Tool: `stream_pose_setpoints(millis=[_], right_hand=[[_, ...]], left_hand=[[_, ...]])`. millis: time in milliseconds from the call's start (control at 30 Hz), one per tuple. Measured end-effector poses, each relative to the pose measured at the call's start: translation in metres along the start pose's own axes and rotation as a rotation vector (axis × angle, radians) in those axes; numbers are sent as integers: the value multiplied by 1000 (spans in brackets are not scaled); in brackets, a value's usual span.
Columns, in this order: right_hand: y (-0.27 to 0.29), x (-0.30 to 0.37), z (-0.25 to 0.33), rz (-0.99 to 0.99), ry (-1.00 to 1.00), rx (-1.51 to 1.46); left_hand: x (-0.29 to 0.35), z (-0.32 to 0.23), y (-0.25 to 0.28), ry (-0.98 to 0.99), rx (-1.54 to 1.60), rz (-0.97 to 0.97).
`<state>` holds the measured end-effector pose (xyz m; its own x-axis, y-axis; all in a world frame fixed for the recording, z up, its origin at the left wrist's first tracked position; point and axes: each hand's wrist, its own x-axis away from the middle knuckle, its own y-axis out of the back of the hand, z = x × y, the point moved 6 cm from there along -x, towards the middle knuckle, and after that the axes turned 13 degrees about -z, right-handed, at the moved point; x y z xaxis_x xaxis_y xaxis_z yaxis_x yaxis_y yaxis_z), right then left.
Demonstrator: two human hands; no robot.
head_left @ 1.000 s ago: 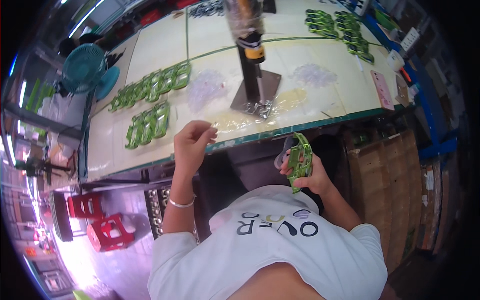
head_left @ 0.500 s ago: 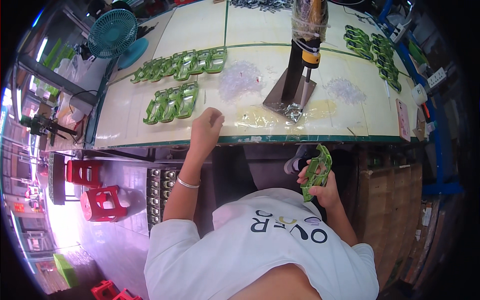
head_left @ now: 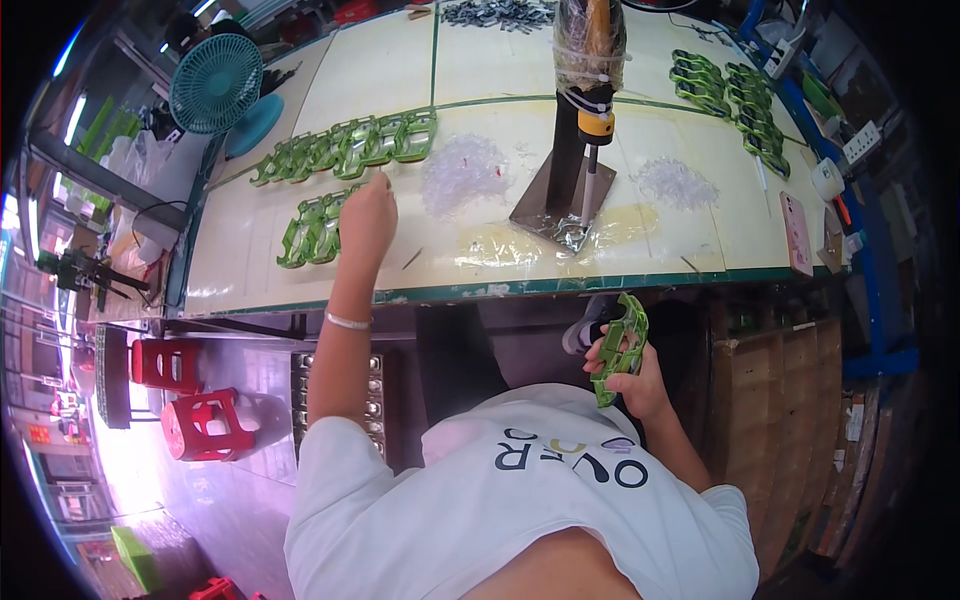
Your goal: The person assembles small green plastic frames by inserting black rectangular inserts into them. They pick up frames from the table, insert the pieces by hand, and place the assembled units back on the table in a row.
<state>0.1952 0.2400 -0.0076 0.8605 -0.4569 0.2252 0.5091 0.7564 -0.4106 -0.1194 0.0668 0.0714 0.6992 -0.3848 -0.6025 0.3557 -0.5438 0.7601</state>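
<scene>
My right hand (head_left: 640, 380) grips a green plastic frame (head_left: 622, 350) with rounded openings. I hold it upright in front of my lap, below the table edge. My left hand (head_left: 368, 215) is over the table with its fingers drawn together, at the right end of a short row of similar green frames (head_left: 312, 232). Whatever its fingertips hold, if anything, is hidden. Just beyond it lies a longer row of green frames (head_left: 345, 145). A thin dark stick-like piece (head_left: 412, 258) lies nearer the table's front edge.
A mounted power screwdriver (head_left: 594, 130) stands on a metal plate mid-table, between two heaps of clear plastic bits (head_left: 465, 175) (head_left: 678, 183). More green frames (head_left: 735, 100) lie at the far right, near a pink phone (head_left: 795, 233). A teal fan (head_left: 215, 85) stands at the left.
My left hand has moved left and farther over the table, onto the short row's right end. The thin dark piece now lies nearer the front edge. My right hand keeps the green frame.
</scene>
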Motion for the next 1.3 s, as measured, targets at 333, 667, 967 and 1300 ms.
stream_pose_setpoints(millis=[333, 667, 967, 1300], right_hand=[[6, 2, -5, -39, 5, -31], [9, 0, -7, -23, -10, -7], [4, 3, -7, -2, -59, 0], [-2, 9, -4, 31, -70, 24]], left_hand=[[20, -48, -48, -169, 228, 20], [13, -49, -37, -154, 317, -156], [17, -46, -41, 20, 444, 12], [26, -42, -33, 88, 602, -12]])
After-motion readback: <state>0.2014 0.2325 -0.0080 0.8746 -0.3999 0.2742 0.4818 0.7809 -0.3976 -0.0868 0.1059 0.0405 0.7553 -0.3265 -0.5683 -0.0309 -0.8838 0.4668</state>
